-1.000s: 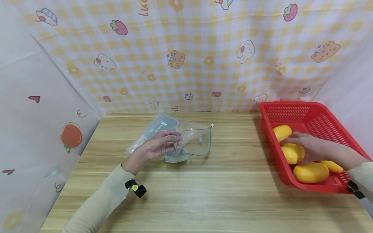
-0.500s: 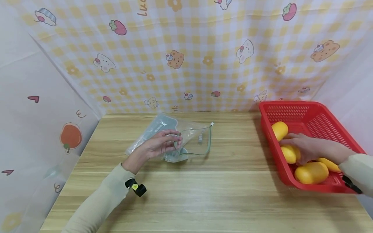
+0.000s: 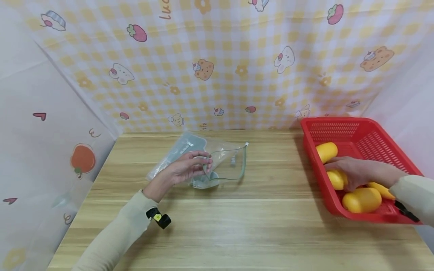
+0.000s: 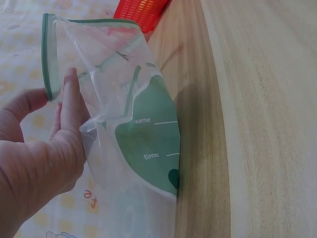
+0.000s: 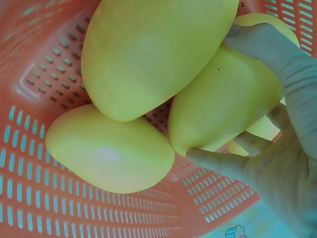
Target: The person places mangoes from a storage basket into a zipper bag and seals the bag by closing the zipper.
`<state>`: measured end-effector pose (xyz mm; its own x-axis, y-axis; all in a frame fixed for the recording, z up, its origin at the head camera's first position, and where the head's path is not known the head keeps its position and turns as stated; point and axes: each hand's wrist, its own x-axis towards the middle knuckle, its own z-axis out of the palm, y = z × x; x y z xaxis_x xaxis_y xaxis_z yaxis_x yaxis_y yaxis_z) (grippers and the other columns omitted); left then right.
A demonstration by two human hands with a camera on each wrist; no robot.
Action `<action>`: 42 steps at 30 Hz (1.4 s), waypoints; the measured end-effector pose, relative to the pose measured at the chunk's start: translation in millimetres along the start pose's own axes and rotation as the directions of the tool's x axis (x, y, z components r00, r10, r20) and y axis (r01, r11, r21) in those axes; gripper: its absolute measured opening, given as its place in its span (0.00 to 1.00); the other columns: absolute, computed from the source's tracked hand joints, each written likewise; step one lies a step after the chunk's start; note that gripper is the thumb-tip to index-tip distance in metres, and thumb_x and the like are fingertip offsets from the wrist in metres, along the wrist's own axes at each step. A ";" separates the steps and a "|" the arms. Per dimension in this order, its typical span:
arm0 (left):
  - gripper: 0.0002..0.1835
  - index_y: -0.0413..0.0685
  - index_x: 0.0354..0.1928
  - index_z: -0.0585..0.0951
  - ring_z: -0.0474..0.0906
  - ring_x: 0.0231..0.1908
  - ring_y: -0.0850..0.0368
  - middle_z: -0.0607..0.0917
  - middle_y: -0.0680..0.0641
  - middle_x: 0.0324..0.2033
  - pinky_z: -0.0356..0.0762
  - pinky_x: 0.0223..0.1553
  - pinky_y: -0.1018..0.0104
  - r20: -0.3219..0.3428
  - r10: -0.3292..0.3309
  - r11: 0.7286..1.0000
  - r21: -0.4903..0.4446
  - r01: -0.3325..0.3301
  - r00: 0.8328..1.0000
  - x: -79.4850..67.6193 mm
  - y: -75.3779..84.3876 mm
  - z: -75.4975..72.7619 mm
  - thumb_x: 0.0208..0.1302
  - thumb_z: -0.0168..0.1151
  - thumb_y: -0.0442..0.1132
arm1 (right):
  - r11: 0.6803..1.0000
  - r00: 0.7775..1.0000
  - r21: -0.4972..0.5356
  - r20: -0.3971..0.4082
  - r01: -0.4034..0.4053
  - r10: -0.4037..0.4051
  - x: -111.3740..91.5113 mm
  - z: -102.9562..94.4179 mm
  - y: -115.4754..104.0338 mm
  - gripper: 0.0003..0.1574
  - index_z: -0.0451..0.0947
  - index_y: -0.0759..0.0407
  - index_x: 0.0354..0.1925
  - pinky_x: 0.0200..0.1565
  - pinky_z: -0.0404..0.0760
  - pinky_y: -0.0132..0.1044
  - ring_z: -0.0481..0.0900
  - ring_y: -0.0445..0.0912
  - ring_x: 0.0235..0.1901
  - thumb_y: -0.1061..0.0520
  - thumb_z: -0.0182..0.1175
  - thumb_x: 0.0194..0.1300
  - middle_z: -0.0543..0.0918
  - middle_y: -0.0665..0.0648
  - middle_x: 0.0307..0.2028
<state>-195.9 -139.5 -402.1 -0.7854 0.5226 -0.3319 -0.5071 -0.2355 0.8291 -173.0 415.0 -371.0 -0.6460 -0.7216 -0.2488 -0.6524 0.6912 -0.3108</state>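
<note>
My left hand (image 3: 188, 167) pinches the rim of a clear zip bag (image 3: 230, 163) with a green zip edge. In the left wrist view the bag's mouth gapes, and its green label panel (image 4: 148, 131) reads "name" and "time". At the right, my right hand (image 3: 356, 171) reaches inside a red basket (image 3: 390, 141) that holds several yellow mangoes. Up close in the right wrist view, thumb and fingers curl round one mango (image 5: 225, 96), which still lies among the others. Beside it are a large mango (image 5: 153, 54) and another mango (image 5: 109, 151).
Both the bag and the basket stand on a wooden table (image 3: 244, 229). A checked cloth (image 3: 237, 49) hangs behind the table's far edge. White printed sheets (image 3: 51, 158) form the side walls.
The right hand has shifted slightly left within the basket, and the mangoes about it have moved a little. The left hand and the bag stay in place.
</note>
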 end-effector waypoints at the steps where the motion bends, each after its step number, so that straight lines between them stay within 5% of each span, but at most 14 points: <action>1: 0.14 0.33 0.58 0.71 0.84 0.41 0.50 0.79 0.31 0.54 0.85 0.48 0.60 -0.002 0.001 1.000 0.002 -0.001 1.000 0.1 -0.2 0.1 0.72 0.56 0.24 | 1.000 1.000 -0.020 -0.011 0.022 -0.022 0.3 0.6 0.2 0.47 0.80 0.48 0.57 0.44 0.84 0.47 0.76 0.48 0.46 0.52 0.86 0.35 0.79 0.49 0.51; 9: 0.14 0.33 0.57 0.71 0.85 0.40 0.50 0.80 0.33 0.52 0.85 0.48 0.59 -0.006 0.004 1.000 0.015 -0.004 1.000 1.1 -0.8 -0.9 0.72 0.56 0.25 | 1.000 1.000 -0.011 0.026 -0.003 0.003 6.5 -6.8 -1.1 0.39 0.79 0.39 0.51 0.40 0.83 0.38 0.76 0.41 0.41 0.52 0.85 0.39 0.77 0.37 0.42; 12: 0.14 0.33 0.57 0.71 0.84 0.40 0.50 0.79 0.32 0.53 0.85 0.48 0.59 -0.009 0.006 1.000 0.020 -0.006 1.000 1.5 -0.6 -0.7 0.72 0.56 0.25 | 0.999 0.998 -0.015 -0.019 0.052 -0.053 6.9 -8.7 -2.2 0.40 0.78 0.38 0.48 0.36 0.81 0.35 0.76 0.40 0.38 0.53 0.86 0.36 0.77 0.36 0.40; 20: 0.13 0.35 0.56 0.73 0.84 0.40 0.50 0.81 0.35 0.50 0.84 0.49 0.58 -0.009 0.006 1.000 0.007 -0.006 1.000 0.6 0.1 -1.2 0.73 0.56 0.25 | 0.991 0.985 -0.110 -0.150 0.071 -0.087 -0.4 -13.3 -4.4 0.47 0.82 0.53 0.54 0.38 0.84 0.37 0.77 0.40 0.39 0.53 0.87 0.31 0.81 0.41 0.45; 25: 0.12 0.36 0.56 0.73 0.84 0.40 0.50 0.83 0.38 0.47 0.85 0.48 0.59 -0.011 0.003 1.000 0.006 -0.003 1.000 -0.6 0.9 -1.0 0.73 0.56 0.25 | 0.988 0.961 -0.122 -0.247 0.099 -0.126 -6.4 -20.1 -2.9 0.47 0.81 0.54 0.54 0.35 0.81 0.35 0.76 0.37 0.37 0.58 0.86 0.30 0.81 0.40 0.44; 30: 0.13 0.36 0.56 0.74 0.84 0.41 0.50 0.82 0.37 0.48 0.84 0.49 0.59 -0.013 0.008 1.000 0.015 -0.007 1.000 -1.1 1.5 0.2 0.72 0.57 0.26 | 0.995 0.946 -0.083 -0.315 0.052 -0.075 -11.8 -33.5 -4.2 0.46 0.82 0.53 0.54 0.33 0.77 0.33 0.74 0.35 0.36 0.59 0.86 0.31 0.82 0.42 0.46; 37: 0.12 0.36 0.55 0.74 0.84 0.42 0.50 0.77 0.30 0.56 0.84 0.50 0.58 -0.030 0.008 1.000 0.015 -0.007 1.000 -1.0 2.3 1.6 0.73 0.57 0.25 | 0.994 0.886 -0.070 -0.450 0.088 -0.110 -12.2 -55.7 -9.2 0.49 0.82 0.54 0.55 0.38 0.73 0.23 0.74 0.36 0.38 0.64 0.86 0.29 0.82 0.44 0.46; 42: 0.11 0.37 0.55 0.75 0.84 0.41 0.50 0.81 0.34 0.51 0.85 0.49 0.58 -0.028 0.009 1.000 0.017 -0.008 1.000 -0.4 1.9 1.1 0.73 0.56 0.25 | 0.998 0.871 0.065 -0.490 0.005 0.028 -14.8 -67.7 -14.1 0.49 0.81 0.56 0.56 0.37 0.74 0.23 0.75 0.38 0.38 0.67 0.86 0.31 0.81 0.44 0.47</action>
<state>-196.2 -139.3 -399.8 -0.7993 0.4974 -0.3372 -0.4944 -0.2253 0.8395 -181.1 418.6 -300.8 -0.7750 -0.5909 0.2240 -0.6285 0.6837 -0.3709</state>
